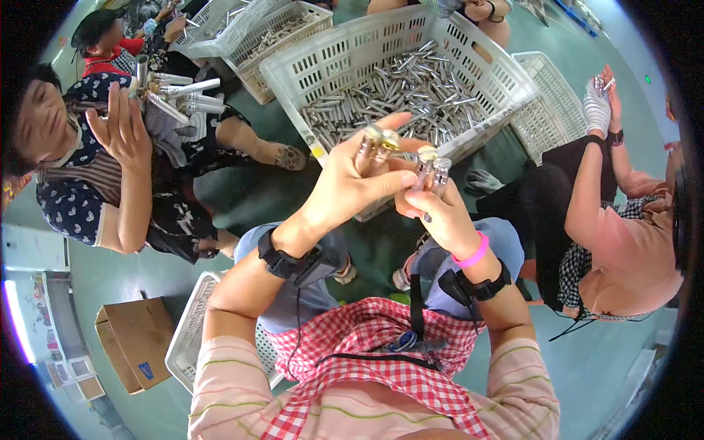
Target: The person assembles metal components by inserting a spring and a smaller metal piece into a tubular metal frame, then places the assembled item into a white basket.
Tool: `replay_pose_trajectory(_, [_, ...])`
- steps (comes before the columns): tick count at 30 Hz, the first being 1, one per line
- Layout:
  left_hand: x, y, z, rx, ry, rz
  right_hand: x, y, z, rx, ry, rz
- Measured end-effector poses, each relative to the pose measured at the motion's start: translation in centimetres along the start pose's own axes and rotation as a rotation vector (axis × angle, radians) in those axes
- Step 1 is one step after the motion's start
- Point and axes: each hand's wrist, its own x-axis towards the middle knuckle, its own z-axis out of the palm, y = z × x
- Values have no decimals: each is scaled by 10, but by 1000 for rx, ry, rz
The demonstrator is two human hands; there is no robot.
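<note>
Head view: our left hand (341, 181) is curled round some silvery tubes (365, 155), our right hand (444, 214) pinches a second bunch (433, 174), both by the white crate's (345, 60) near side. We'd keep thumbs firm, ends lined up, no squashing.

Slim silver metal tubes (411, 88) in a large white rectangular plastic crate (513, 84) before the person (374, 323), smaller white perforated plastic basket (546, 103) to its right, brown rectangular cardboard box (136, 343) on the green floor (110, 275) at left
</note>
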Motion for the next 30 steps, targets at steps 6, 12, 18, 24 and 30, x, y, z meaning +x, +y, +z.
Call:
replay_pose_trajectory(6, [-2, -8, -11, 112, 18, -84, 2, -5, 7, -233, -28, 79])
replay_pose_trajectory(12, [3, -20, -11, 247, 210, 147, 9, 9, 7, -598, 239, -296])
replay_pose_trajectory(18, [8, -24, -14, 270, 260, 208, 10, 4, 10, -654, 293, -218])
replay_pose_trajectory(24, [24, -19, -50, 469, 555, 214, -4, -2, 19, -546, 73, -239])
replay_pose_trajectory(30, [18, -22, -38, 105, 281, -24, 7, 6, 4, -535, 358, -399])
